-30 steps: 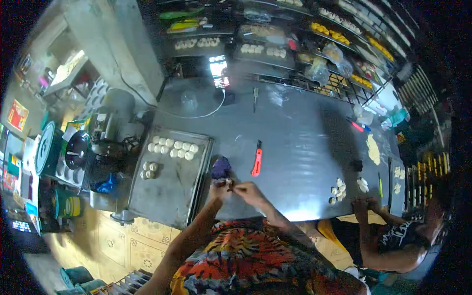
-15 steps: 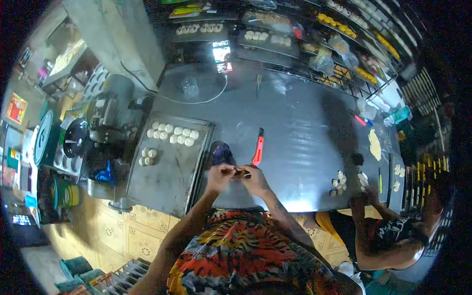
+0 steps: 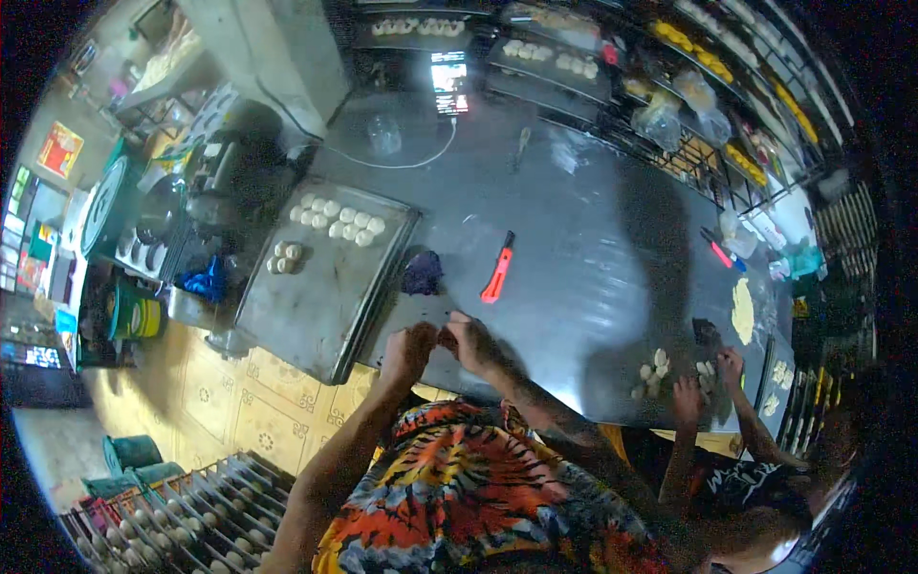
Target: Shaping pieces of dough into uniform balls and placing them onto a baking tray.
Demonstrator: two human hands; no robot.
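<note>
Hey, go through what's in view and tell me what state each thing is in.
Left hand: curled; whether it holds anything is unclear
Right hand: curled; likewise unclear
Purple lump: heaped on the table
Box cutter: lying flat; blade too small to tell
Tray: partly filled
Dough balls: in two groups
Phone: screen lit

My left hand (image 3: 407, 352) and right hand (image 3: 469, 342), a second ago right beside the purple mound (image 3: 422, 273), now sit back toward my body, apart from it; at right, a co-worker's hands (image 3: 687, 395) have parted, reaching farther onto the table (image 3: 550, 316).
</note>
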